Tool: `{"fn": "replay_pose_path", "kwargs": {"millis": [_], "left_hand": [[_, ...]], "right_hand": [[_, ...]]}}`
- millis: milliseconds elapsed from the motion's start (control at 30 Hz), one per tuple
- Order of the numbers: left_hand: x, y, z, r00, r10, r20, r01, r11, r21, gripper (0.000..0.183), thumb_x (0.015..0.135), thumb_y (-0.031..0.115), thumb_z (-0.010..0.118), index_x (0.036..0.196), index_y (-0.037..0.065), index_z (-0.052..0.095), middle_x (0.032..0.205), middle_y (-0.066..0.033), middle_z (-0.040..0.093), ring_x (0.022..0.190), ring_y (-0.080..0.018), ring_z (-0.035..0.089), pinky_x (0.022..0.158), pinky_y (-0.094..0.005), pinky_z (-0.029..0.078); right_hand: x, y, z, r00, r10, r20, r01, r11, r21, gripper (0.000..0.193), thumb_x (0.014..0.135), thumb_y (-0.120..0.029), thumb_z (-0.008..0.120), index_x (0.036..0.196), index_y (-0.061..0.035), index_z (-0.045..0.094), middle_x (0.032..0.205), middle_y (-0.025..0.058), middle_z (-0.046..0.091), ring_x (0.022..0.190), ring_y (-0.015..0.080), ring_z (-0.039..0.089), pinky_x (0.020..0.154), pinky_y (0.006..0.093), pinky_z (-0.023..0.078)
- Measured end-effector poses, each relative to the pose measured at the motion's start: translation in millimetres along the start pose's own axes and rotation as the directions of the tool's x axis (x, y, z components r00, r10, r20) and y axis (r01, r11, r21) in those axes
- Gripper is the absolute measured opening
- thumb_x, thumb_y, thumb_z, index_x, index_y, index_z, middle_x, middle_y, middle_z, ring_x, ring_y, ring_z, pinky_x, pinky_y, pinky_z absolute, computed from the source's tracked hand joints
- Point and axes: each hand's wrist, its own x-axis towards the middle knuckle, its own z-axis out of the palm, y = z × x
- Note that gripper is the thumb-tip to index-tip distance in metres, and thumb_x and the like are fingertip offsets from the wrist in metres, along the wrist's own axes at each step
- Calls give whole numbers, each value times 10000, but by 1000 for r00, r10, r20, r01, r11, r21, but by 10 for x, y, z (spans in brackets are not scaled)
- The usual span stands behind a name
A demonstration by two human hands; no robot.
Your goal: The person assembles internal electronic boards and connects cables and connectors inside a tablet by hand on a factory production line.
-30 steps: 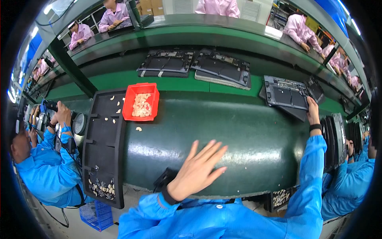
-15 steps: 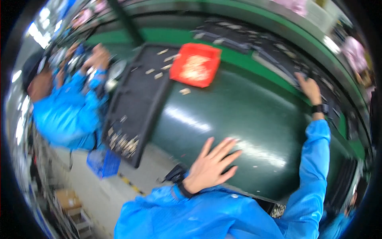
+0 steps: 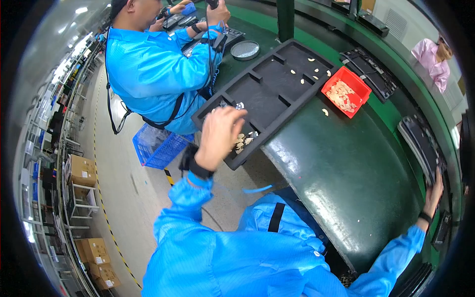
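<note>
A: Containers, quickly, what's on show?

B: Three! One black tray (image 3: 267, 91) in the middle; one red bin (image 3: 360, 85) tight against the tray's far right corner, with a heap of pale chips (image 3: 341, 94) inside; one blue basket (image 3: 170, 154) on the floor, left of the tray's near end, its greyish contents hard to make out.

A: And in the tray?

B: At least five chips scattered across its far end, a cluster with silvery bits at its near end, and one stray on the table (image 3: 336, 163), just right of it.

A: Hands?

B: Well apart! The left hand (image 3: 217, 136) hovers over that near cluster, fingers bent; I can't tell if it's gripping anything. The right hand (image 3: 434, 195) is at the end of a tablet stack (image 3: 419, 146), well right of the tray; whether it's clamped on, I can't tell.
</note>
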Motion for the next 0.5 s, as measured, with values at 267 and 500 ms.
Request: {"fn": "replay_pose_path", "kwargs": {"millis": [267,500], "left_hand": [[468,-537,249,970,111,218,-150,974,170,197,869,227,739,1036,132,784,1078,6,736,1085,-208,635,847,-383,385],[715,-265,-95,972,183,146,-161,976,-149,303,802,61,817,1100,62,759,955,-77,756,731,-185,675,673,-323,518]], "right_hand": [[-2759,-541,-121,961,163,-224,-192,974,-116,565,1010,-310,658,1438,42,549,1449,135,571,1313,203,549,1120,362,418],[-3184,-177,541,991,93,-91,-118,941,-317,562,1018,-185,666,1481,63,466,1430,158,565,1242,183,565,1075,340,437]]}}
